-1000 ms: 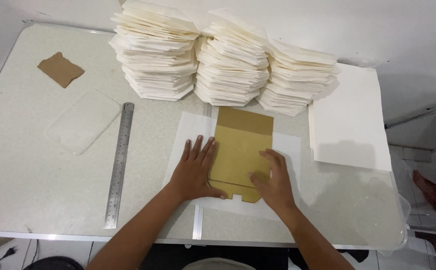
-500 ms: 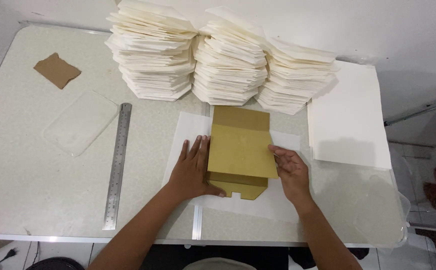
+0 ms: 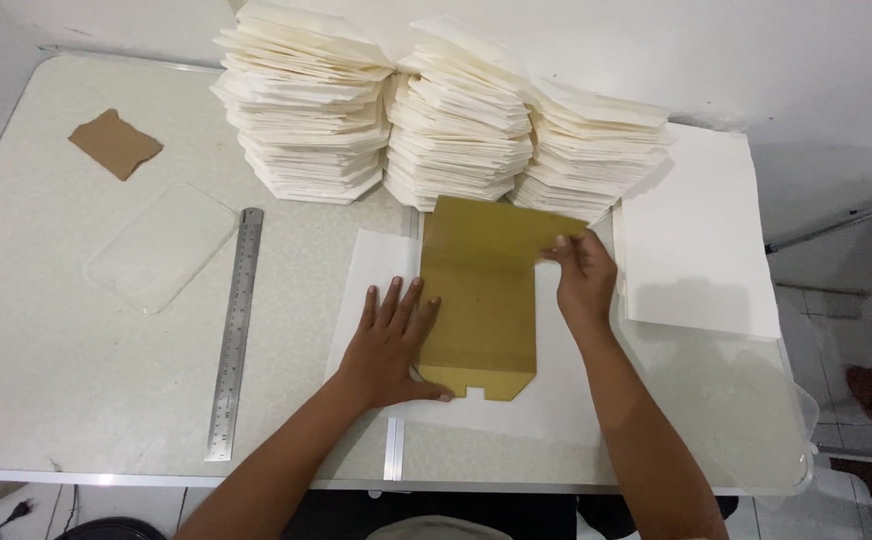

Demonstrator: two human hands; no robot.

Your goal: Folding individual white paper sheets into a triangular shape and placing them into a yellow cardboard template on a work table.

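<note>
A mustard-brown card template (image 3: 478,295) is laid on a white paper sheet (image 3: 371,275) near the front edge of the bench (image 3: 76,400), just ahead of its middle. The left hand (image 3: 388,345) is spread flat, fingers open, with its fingertips pressed on the template's left edge, apparently so that card and sheet are kept from sliding. The right hand (image 3: 581,275) is placed at the template's upper right corner, fingers curled over the edge as if pinching paper against it; whether anything is truly gripped cannot be told. Three tall stacks of folded white paper (image 3: 446,120) are ranged along the back edge, within reach. A pile of flat white sheets (image 3: 696,240) is kept at the right edge, and a steel ruler (image 3: 235,330) is laid left of the work.
</note>
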